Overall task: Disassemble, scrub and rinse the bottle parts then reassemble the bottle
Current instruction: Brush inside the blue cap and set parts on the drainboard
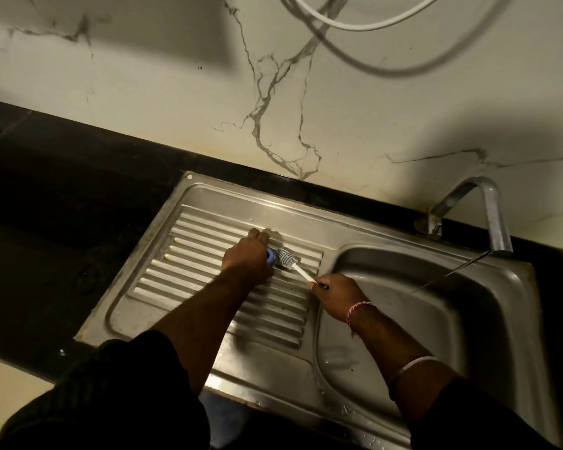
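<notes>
The blue bottle part (pixel 269 255) lies on the ribbed drainboard (pixel 189 254), near its basin-side edge, gripped by the left hand (pixel 248 258). The right hand (pixel 337 295) pinches the brush (pixel 294 264) handle, bristles touching the part (scrubbing seems under way). Rinsing and reassembly are probably still left.

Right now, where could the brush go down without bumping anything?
The ribbed draining board left of the left hand is bare, and so is the sink basin. It is crowded where the blue bottle part, the brush and the right hand meet.
</notes>
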Available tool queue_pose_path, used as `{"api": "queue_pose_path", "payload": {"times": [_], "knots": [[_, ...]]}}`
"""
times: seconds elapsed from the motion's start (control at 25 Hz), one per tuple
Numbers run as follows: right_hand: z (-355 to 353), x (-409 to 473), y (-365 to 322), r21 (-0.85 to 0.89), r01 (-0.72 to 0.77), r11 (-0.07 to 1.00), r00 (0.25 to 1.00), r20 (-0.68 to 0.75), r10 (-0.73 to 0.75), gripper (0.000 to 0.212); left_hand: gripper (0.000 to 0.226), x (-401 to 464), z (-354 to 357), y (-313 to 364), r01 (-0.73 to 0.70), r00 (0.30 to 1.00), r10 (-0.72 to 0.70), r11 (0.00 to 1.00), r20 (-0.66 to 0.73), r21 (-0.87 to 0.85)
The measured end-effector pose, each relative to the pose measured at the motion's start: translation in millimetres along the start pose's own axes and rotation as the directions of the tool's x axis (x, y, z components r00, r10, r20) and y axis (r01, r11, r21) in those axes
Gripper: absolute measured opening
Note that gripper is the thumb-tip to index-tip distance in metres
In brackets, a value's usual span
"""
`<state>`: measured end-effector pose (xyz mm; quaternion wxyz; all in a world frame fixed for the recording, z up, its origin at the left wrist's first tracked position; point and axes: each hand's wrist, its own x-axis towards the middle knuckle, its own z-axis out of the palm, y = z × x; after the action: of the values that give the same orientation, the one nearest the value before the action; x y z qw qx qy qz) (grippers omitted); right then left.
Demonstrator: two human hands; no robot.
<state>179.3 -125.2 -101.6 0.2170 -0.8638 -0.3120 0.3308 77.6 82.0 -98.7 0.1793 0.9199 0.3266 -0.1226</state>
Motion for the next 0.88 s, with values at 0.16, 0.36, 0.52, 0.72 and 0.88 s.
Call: {"api": "queue_pose_path", "payload": {"times": [0.16,0.36,0.52,0.72,0.88], "knots": [[-7,-15,8,-0.005,-0.034,0.999,0.999,-0.037,0.034,0.036,0.067,-19,4,14,-0.028,0.995,0.025,0.999,-0.095,-0.03],[-19,-48,32,-0.064,-0.07,0.995,0.995,-0.069,0.065,0.044,0.036,-49,20,45,-0.121,0.993,0.122,0.988,-0.002,-0.1],[-27,-85,72,-0.114,-0.118,0.987,0.992,-0.059,0.111,0.042,0.024,-68,46,87,-0.191,0.98,0.196,0.973,0.022,-0.127],[-30,-128,122,-0.142,-0.239,0.96,0.97,0.001,0.242,0.042,0.024,-83,87,135,-0.299,0.94,0.309,0.951,0.146,-0.084],[-35,-150,165,-0.039,-0.385,0.922,0.923,0.003,0.385,0.041,0.023,-87,110,173,-0.349,0.908,0.351,0.936,0.229,-0.052]]}}
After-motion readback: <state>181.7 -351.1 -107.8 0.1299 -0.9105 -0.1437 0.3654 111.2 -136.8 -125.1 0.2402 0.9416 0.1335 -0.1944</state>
